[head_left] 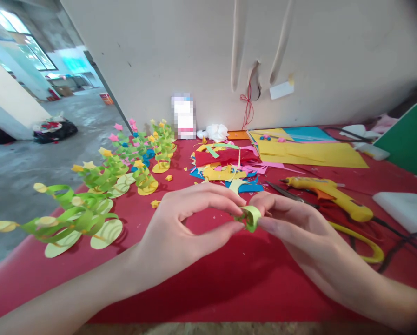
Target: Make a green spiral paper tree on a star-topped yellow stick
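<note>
Both hands hold a small curled green paper strip above the red tabletop. My left hand pinches its left side between thumb and fingers. On the other side, the fingertips of my right hand grip the strip's right edge. The coil's inner turns are partly hidden by fingers. To the left stand several finished paper pieces, each a spiral green strip on a pale yellow paper disc with a yellow or pink tip. A small yellow paper star lies close to my left wrist side.
Paper scraps are heaped behind my hands. A yellow glue gun and scissors with a yellow handle lie at right, cables beyond. Yellow paper sheets and a green board sit at the back right. A wall rises behind.
</note>
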The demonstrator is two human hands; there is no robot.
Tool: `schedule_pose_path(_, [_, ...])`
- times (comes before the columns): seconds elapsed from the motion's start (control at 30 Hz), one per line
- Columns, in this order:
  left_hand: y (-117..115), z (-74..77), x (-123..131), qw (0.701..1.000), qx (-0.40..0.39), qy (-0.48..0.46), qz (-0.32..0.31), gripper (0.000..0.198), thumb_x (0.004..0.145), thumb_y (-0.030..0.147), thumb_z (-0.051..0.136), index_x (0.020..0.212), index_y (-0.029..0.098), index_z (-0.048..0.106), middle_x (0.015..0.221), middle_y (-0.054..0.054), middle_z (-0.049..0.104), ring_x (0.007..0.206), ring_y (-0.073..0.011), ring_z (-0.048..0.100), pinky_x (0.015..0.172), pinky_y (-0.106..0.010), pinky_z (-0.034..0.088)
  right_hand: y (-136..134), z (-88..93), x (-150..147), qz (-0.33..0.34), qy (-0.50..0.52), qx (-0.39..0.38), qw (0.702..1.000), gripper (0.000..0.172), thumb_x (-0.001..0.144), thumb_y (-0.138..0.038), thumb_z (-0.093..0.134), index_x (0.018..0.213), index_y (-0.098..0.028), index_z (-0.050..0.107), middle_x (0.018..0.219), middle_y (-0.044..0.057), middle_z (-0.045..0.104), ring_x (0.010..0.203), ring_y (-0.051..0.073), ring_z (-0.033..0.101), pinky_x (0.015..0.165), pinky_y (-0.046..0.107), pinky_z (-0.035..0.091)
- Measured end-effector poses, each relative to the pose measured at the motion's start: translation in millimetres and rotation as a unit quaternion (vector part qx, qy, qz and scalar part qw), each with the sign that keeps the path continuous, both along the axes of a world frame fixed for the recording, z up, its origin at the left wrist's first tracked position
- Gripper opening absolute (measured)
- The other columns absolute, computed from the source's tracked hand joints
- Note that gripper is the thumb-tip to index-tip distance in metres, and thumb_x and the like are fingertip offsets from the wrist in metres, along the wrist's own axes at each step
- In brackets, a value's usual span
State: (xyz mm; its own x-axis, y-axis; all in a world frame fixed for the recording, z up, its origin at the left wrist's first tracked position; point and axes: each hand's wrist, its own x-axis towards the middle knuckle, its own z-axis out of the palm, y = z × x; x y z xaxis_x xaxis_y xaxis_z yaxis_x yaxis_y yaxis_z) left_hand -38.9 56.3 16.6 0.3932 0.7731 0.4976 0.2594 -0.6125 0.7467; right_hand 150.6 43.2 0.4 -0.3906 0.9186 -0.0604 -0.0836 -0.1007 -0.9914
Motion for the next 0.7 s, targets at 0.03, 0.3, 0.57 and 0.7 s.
schedule_pose_path(0.03, [0.4,-0.1,0.2,1.000,-0.006,-0.003,-0.001,0.013,0.070,0.007,0.067,0.077,0.017,0.064,0.087,-0.002,0.066,0.082,-0.0129,0.062,0.076,-0.022,0.051,-0.1,0.4,-0.1,0.004,-0.008,0.005,1.000,0.009,0.082,-0.032,0.055,0.079,-0.023,0.054,0.088,-0.002,0.051,0.087,0.014,0.045,0.073,0.023,0.036])
schedule_pose_path(0.3, [2.5,-1.9,-0.6,0.999,0.004,0.010,0.044,0.022,0.073,0.002,0.057,0.085,0.019,0.059,0.085,-0.001,0.062,0.082,-0.0136,0.059,0.075,-0.023,0.050,-3.0,1.1,-1.6,0.041,-0.036,0.016,0.998,0.012,0.082,-0.032,0.055,0.076,-0.022,0.051,0.083,-0.002,0.049,0.076,0.011,0.045,0.067,0.022,0.035])
schedule_pose_path(0.57, [1.4,-1.0,-3.2,0.996,0.077,0.050,0.012,0.017,0.073,0.003,0.058,0.081,0.018,0.062,0.083,-0.003,0.061,0.078,-0.0135,0.059,0.071,-0.023,0.050,1.5,6.7,-5.6,0.068,-0.114,0.041,0.990,0.015,0.081,-0.036,0.054,0.078,-0.021,0.051,0.076,-0.001,0.048,0.074,0.013,0.045,0.067,0.024,0.037])
schedule_pose_path(0.7, [-1.0,-1.5,-0.4,0.992,0.098,0.072,-0.021,0.016,0.072,0.005,0.064,0.083,0.016,0.063,0.081,-0.002,0.061,0.077,-0.0112,0.058,0.070,-0.020,0.049,-0.5,5.9,-6.9,0.038,-0.170,0.116,0.978,0.021,0.073,-0.035,0.063,0.086,-0.022,0.052,0.085,0.001,0.054,0.081,0.017,0.049,0.074,0.028,0.039])
